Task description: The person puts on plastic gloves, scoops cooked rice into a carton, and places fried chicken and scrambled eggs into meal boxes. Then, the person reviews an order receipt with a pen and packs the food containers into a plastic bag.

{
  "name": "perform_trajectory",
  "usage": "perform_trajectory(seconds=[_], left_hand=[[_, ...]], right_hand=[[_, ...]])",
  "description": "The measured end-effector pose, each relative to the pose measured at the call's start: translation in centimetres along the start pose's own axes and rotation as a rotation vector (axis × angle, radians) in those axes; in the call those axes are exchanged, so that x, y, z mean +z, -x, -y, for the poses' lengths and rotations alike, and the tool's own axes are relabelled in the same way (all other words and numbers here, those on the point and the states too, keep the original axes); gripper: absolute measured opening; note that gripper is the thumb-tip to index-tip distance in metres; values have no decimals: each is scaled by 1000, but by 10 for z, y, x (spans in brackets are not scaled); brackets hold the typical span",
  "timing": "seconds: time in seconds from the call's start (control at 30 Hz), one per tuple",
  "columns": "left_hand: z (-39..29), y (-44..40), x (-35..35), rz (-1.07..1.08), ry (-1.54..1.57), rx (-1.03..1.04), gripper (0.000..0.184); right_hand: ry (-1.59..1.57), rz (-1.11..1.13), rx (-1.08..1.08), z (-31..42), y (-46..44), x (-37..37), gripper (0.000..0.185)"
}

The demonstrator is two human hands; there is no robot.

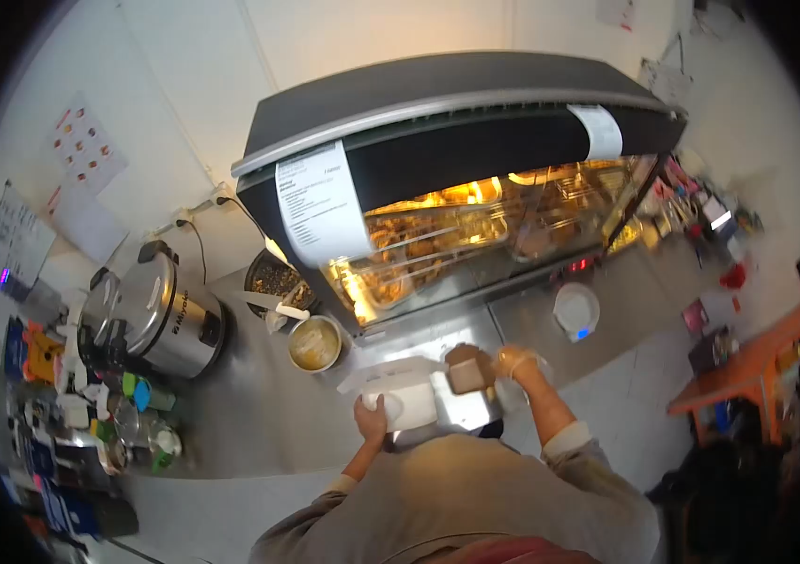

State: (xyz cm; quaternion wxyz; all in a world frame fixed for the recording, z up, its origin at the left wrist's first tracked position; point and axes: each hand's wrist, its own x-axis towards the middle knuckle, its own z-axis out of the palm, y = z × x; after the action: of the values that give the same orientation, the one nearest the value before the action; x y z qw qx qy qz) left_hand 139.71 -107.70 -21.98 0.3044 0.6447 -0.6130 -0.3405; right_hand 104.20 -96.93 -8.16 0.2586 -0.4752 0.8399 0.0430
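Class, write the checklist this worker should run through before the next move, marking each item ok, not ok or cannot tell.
1. Left hand holding the white box: ok.
2. Right hand gripping the brown item: cannot tell; it is beside it, fingers unclear.
3. Display cabinet lit inside: ok.
4. Round pot left of the cabinet's near edge covered: not ok, its yellowish contents show.
5. Rice cooker switched on: cannot tell.

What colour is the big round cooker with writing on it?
The shiny round metal cooker is silver; the head view shows it.
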Motion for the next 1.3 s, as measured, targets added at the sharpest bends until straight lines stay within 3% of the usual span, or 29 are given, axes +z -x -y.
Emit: perform_trajectory(seconds=[0.03,0.1,0.17,0.23,0.3,0.33,0.37,0.4,0.43,0.47,0.5,0.53,0.57,0.63,0.7,0.73,0.77,0.9,0.93,1.03,1.1,1.17,1.2,1.23,1.3], left_hand=[[-18,6,3,-57,-56,-84,64],[-56,24,-1,-159,-178,-265,64],[-61,28,13,-347,-202,-311,63],[-63,31,21,-505,-160,-346,62],[-68,37,23,-631,-45,-380,60],[-72,41,20,-688,-7,-351,59],[-80,47,19,-724,31,-314,57],[-85,56,24,-741,71,-279,56],[-84,65,28,-763,93,-258,56],[-81,68,29,-785,119,-233,55],[-80,67,30,-814,149,-204,54],[-79,63,31,-811,117,-216,54],[-76,61,31,-812,81,-229,53],[-63,57,24,-806,50,-244,52],[-63,38,25,-794,89,-232,51],[-76,32,29,-784,113,-205,49],[-97,30,28,-776,139,-181,48],[-119,14,45,-703,170,-44,45],[-122,14,49,-689,200,-63,44],[-125,16,66,-646,278,-73,44],[-117,22,68,-621,314,-25,45],[-111,42,59,-646,155,-15,45],[-100,45,58,-644,74,5,45],[-99,51,55,-634,83,-44,45],[-102,66,54,-623,60,-99,44]], right_hand=[[11,81,-82,-29,-20,9,51],[-49,41,-139,-60,-17,-16,52],[-330,-159,-134,-83,23,-71,52],[-600,-200,-89,-142,25,-100,47],[-181,-491,20,-235,-19,-110,35],[-353,-604,44,-254,-11,-136,32],[-513,-680,136,-328,-59,-127,33],[-350,-863,179,-336,-42,-160,36],[-552,-873,141,-338,-25,-190,40],[-334,-994,231,-379,-55,-196,44],[-349,-1086,207,-400,-66,-199,51],[-479,-1164,91,-385,-63,-224,56],[-838,-954,71,-362,-49,-248,62],[-732,-1044,51,-335,-46,-267,71],[-682,-1057,169,-351,-84,-271,75],[-710,-1172,97,-372,-113,-262,72],[-893,-1003,44,-371,-110,-270,61],[-676,-944,119,-326,-82,-269,40],[-697,-971,157,-320,-91,-270,39],[-679,-1353,260,-303,-89,-267,37],[-830,-1372,200,-299,-93,-268,35],[-1059,-1364,137,-306,-108,-259,29],[-1088,-1453,110,-306,-115,-255,23],[-907,-1499,246,-317,-135,-258,20],[-913,-1370,185,-296,-97,-268,20]])
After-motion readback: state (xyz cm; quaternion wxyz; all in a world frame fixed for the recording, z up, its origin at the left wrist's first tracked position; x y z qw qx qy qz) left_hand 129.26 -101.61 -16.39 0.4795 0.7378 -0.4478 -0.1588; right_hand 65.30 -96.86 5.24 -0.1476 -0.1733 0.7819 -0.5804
